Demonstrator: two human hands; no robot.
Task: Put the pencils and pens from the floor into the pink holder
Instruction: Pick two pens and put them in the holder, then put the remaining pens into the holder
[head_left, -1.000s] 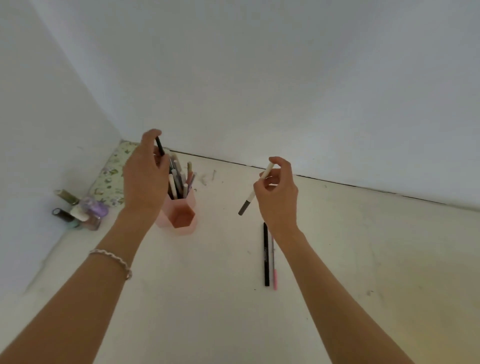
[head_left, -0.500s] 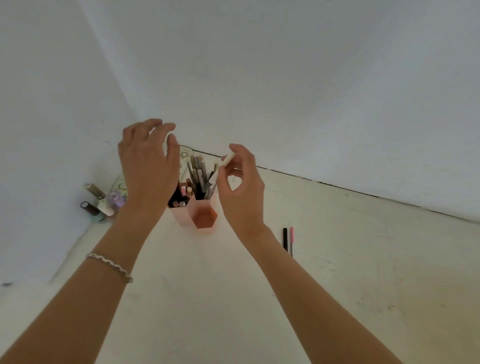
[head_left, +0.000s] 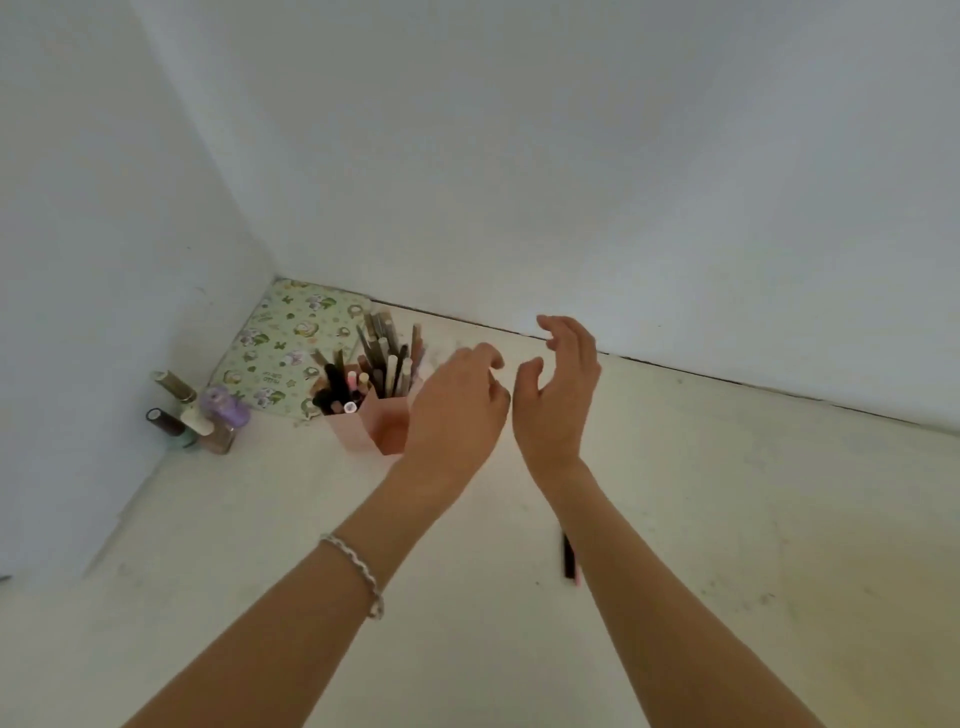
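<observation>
The pink holder (head_left: 366, 428) stands on the floor near the corner, with several pens and pencils (head_left: 387, 358) upright in its compartments. My left hand (head_left: 457, 410) hovers just right of the holder, fingers loosely curled and empty, covering part of the holder's right side. Beside it, my right hand (head_left: 563, 387) is spread with nothing in it. On the floor a black pen (head_left: 567, 557) and a pink pencil (head_left: 577, 576) lie side by side, mostly hidden behind my right forearm.
A green patterned pouch (head_left: 291, 343) lies in the corner behind the holder. Several small bottles (head_left: 200, 413) stand against the left wall. Walls close the space on the left and at the back; pale floor stretches to the right.
The white pen my right hand held is no longer in it; that hand has drawn back from the holder. My left hand let go of its black pen and shifted right.
</observation>
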